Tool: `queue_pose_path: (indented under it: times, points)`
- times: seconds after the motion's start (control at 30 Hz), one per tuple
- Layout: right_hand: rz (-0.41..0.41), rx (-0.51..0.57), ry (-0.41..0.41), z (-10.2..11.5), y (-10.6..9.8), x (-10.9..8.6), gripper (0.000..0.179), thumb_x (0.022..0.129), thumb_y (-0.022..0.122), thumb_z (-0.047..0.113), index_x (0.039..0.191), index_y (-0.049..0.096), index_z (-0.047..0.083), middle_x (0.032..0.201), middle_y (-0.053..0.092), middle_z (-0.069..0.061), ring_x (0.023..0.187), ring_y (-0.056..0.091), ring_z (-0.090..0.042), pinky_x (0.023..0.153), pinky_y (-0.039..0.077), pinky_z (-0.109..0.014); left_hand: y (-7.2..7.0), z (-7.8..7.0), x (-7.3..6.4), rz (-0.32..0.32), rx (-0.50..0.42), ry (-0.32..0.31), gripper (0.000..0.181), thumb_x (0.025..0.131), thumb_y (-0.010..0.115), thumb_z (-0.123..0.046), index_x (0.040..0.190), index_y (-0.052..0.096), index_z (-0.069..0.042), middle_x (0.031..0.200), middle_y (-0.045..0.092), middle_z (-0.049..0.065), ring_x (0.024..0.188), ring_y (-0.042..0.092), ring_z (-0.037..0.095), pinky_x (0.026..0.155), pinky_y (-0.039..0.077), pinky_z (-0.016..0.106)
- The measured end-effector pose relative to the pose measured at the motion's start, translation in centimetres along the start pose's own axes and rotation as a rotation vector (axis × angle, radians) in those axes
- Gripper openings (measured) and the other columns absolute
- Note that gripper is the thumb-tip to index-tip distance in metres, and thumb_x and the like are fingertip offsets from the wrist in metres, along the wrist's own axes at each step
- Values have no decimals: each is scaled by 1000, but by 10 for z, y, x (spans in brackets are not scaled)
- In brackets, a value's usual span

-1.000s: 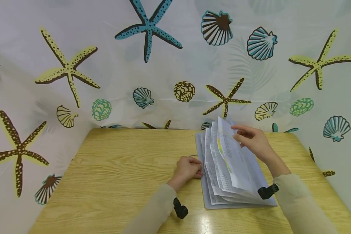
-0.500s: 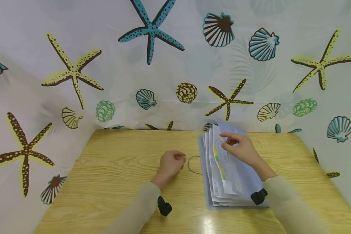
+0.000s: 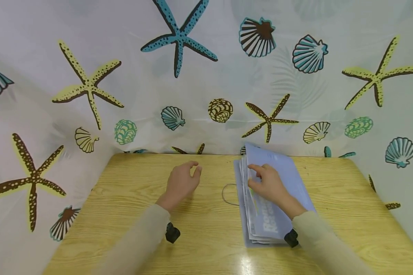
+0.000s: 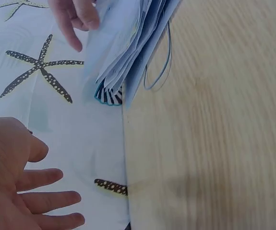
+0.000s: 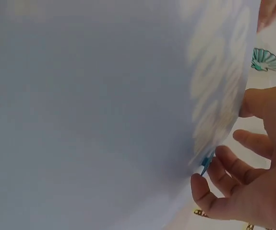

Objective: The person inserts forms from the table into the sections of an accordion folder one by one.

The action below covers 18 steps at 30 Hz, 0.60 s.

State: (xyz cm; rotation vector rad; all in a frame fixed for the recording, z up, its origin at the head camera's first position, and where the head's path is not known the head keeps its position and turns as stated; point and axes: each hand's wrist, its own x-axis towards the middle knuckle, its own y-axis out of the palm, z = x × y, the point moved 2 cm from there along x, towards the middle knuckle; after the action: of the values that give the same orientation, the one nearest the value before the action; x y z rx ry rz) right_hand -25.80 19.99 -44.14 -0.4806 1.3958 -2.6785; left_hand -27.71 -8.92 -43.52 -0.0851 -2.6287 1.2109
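A light blue folder (image 3: pixel 289 172) with a stack of printed sheets (image 3: pixel 249 225) inside lies on the right of the wooden table. Its cover, with pale lettering, is partly lowered and still tilted above the sheets. My right hand (image 3: pixel 268 183) is at the cover's left edge, fingers loosely bent; in the right wrist view the fingertips (image 5: pixel 246 105) touch or nearly touch that edge. A thin cord loop (image 3: pixel 223 194) sticks out from the folder's left side. My left hand (image 3: pixel 182 181) hovers to the left, apart from the folder, fingers spread in the left wrist view and holding nothing.
The wooden table (image 3: pixel 130 214) stretches to the left of the folder. A white cloth (image 3: pixel 192 88) printed with starfish and shells hangs behind and on both sides. Dark wrist cameras (image 3: pixel 172 233) are worn on both wrists.
My left hand has left the folder's left edge and moved left, uncovering the cord loop. My right hand has moved left and down as the cover swung over the sheets.
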Motion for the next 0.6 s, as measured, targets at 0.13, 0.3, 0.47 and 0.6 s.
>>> queue_pose_path:
  times: [0.13,0.3,0.47,0.6]
  points:
    - [22,-80,52,4,8,-1,50,94,69,17,142,64,2,101,63,-19,86,52,-27,67,42,-37,-13,-1,4,-48,101,80,43,108,58,-30,137,67,0,103,77,22,82,71,35,77,60,48]
    - [60,-164,76,5,14,-4,49,94,73,22,139,67,4,115,66,-24,100,60,-37,68,51,-45,-23,0,10,-117,213,165,44,107,62,-28,138,66,2,127,73,26,133,55,59,113,42,71]
    - [69,-151,33,2,15,-1,47,94,74,25,136,69,3,115,65,-26,103,61,-40,76,55,-57,-34,1,18,-105,369,187,51,109,54,-36,147,59,-2,142,64,29,140,46,60,115,34,76]
    - [62,-163,-8,1,6,6,47,100,71,30,139,67,3,129,63,-30,118,61,-48,91,53,-67,-44,3,27,-79,471,204,58,110,48,-44,154,52,-7,149,56,31,146,38,61,117,27,79]
